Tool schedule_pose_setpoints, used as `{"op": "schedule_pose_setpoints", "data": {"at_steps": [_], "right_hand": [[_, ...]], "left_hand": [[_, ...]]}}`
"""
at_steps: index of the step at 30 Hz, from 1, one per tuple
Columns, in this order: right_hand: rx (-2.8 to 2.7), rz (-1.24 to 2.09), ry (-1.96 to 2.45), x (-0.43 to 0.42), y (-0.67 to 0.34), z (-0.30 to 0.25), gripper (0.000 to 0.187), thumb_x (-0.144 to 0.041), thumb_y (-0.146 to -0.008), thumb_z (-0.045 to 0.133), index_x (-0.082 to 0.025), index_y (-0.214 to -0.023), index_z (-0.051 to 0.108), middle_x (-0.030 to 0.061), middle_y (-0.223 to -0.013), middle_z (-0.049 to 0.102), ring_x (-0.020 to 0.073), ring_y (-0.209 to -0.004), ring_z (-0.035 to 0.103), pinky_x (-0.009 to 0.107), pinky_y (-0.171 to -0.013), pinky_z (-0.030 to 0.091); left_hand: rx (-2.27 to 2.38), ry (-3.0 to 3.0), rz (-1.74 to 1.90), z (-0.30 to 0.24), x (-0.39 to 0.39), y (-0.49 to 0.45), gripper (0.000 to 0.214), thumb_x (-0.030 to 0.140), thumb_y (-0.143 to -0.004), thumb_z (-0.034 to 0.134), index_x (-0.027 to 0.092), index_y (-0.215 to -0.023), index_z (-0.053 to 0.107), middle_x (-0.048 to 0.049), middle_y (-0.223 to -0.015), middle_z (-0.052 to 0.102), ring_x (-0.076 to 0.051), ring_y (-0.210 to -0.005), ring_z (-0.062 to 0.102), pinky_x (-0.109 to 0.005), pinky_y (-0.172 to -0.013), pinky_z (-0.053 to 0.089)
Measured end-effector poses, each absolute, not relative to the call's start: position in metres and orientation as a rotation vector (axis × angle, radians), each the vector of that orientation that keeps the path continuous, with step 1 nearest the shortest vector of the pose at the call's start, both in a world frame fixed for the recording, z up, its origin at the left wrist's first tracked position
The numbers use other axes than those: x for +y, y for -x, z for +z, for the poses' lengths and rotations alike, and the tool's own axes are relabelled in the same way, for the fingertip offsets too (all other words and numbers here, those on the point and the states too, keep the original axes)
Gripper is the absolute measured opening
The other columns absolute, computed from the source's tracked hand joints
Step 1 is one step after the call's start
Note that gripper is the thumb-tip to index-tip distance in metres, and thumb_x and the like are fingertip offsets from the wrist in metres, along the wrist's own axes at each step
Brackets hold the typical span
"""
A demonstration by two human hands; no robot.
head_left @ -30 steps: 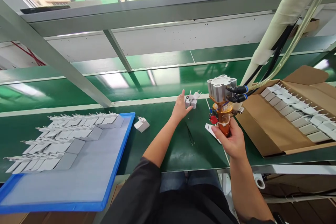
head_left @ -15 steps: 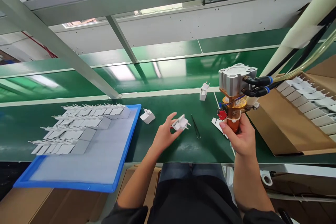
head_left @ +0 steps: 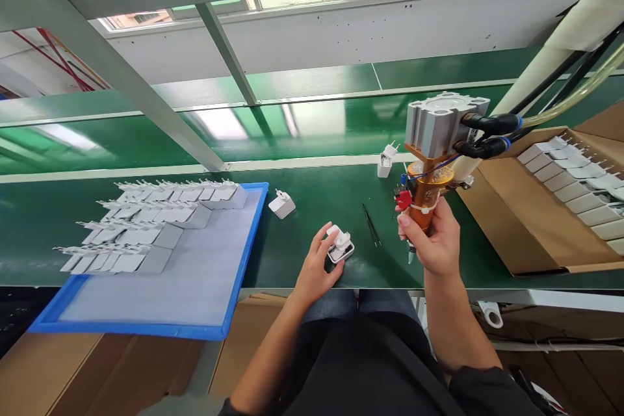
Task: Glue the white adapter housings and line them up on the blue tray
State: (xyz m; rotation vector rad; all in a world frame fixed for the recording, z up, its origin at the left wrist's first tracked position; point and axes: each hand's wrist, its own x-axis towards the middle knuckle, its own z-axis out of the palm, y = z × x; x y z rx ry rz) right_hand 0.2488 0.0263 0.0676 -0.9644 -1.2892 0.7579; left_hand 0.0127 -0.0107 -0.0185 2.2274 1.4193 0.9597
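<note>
Near the bench's front edge, my left hand (head_left: 319,265) grips a white plug adapter (head_left: 341,247) between thumb and fingers. Its plug piece is tilted up from the housing, and part of the inside shows. My right hand (head_left: 436,234) is wrapped round the orange barrel of a pneumatic dispensing tool (head_left: 425,192), with a silver cylinder on top and a fine nozzle pointing down. The nozzle hangs to the right of the adapter, apart from it. Between the hands lie dark tweezers (head_left: 372,225). Two more adapters stand behind, one white adapter (head_left: 281,204) and another adapter (head_left: 387,161).
At left a blue-rimmed tray (head_left: 246,253) bears rows of white adapters (head_left: 146,227). A cardboard box (head_left: 517,221) with more adapters stands at right. Black and clear air hoses (head_left: 560,104) run from the tool. A frame post (head_left: 131,84) slants down to the green bench.
My left hand has brought the adapter nearer the front edge and turned its opening upward. The tool in my right hand has shifted slightly left, its nozzle now showing. The camera view has tilted down.
</note>
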Motion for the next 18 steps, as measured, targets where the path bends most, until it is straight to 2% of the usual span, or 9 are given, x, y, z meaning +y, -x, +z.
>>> {"op": "schedule_pose_setpoints", "data": {"at_steps": [2,4,7,9,14,18], "right_hand": [[-1.296,0.794,0.937,0.027,-0.236,0.070,0.028,-0.042,-0.085,0.072,-0.023,-0.095,0.055,-0.0042,-0.064,0.056,0.0116,-0.048,0.049,0.027,-0.044,0.042],[-1.313,0.808,0.916,0.028,-0.222,0.074,0.029,-0.043,-0.084,0.072,-0.023,-0.097,0.054,-0.0050,-0.062,0.055,0.0118,-0.048,0.049,0.028,-0.046,0.043],[-1.348,0.783,0.898,0.030,-0.200,0.081,0.032,-0.043,-0.083,0.073,-0.024,-0.099,0.054,-0.0064,-0.061,0.055,0.0116,-0.048,0.050,0.029,-0.049,0.045],[-1.363,0.742,0.900,0.031,-0.189,0.086,0.034,-0.043,-0.080,0.076,-0.024,-0.096,0.052,-0.0072,-0.059,0.055,0.0118,-0.048,0.051,0.029,-0.050,0.046],[-1.362,0.676,0.968,0.029,-0.172,0.093,0.041,-0.044,-0.074,0.080,-0.026,-0.092,0.048,-0.0093,-0.056,0.051,0.0118,-0.043,0.049,0.029,-0.047,0.045],[-1.365,0.605,0.987,0.026,-0.169,0.094,0.038,-0.042,-0.075,0.079,-0.026,-0.091,0.048,-0.0091,-0.057,0.050,0.0111,-0.042,0.047,0.029,-0.047,0.044]], "left_hand": [[1.464,-2.085,0.935,-0.020,-0.011,-0.017,0.036,0.022,-0.089,0.065,0.018,-0.124,0.058,-0.0195,-0.152,0.046,-0.030,-0.139,0.051,-0.041,-0.104,0.054],[1.494,-1.981,0.911,-0.021,-0.011,-0.023,0.030,0.027,-0.088,0.068,0.018,-0.116,0.061,-0.0183,-0.142,0.056,-0.030,-0.132,0.057,-0.041,-0.101,0.054],[1.526,-1.863,0.858,-0.017,-0.014,-0.032,0.031,0.035,-0.090,0.069,0.018,-0.113,0.060,-0.0106,-0.110,0.072,-0.025,-0.101,0.071,-0.038,-0.087,0.057],[1.518,-1.826,0.834,-0.011,-0.018,-0.036,0.027,0.038,-0.090,0.068,0.019,-0.107,0.061,-0.0053,-0.095,0.073,-0.022,-0.085,0.071,-0.034,-0.078,0.057],[1.470,-1.880,0.923,0.008,-0.025,-0.040,0.029,0.031,-0.083,0.071,0.021,-0.110,0.065,-0.0054,-0.094,0.073,-0.022,-0.083,0.067,-0.033,-0.074,0.054],[1.415,-1.886,0.933,0.020,-0.023,-0.041,0.033,0.030,-0.082,0.070,0.021,-0.113,0.065,-0.0060,-0.097,0.073,-0.023,-0.085,0.066,-0.034,-0.074,0.054]]}}
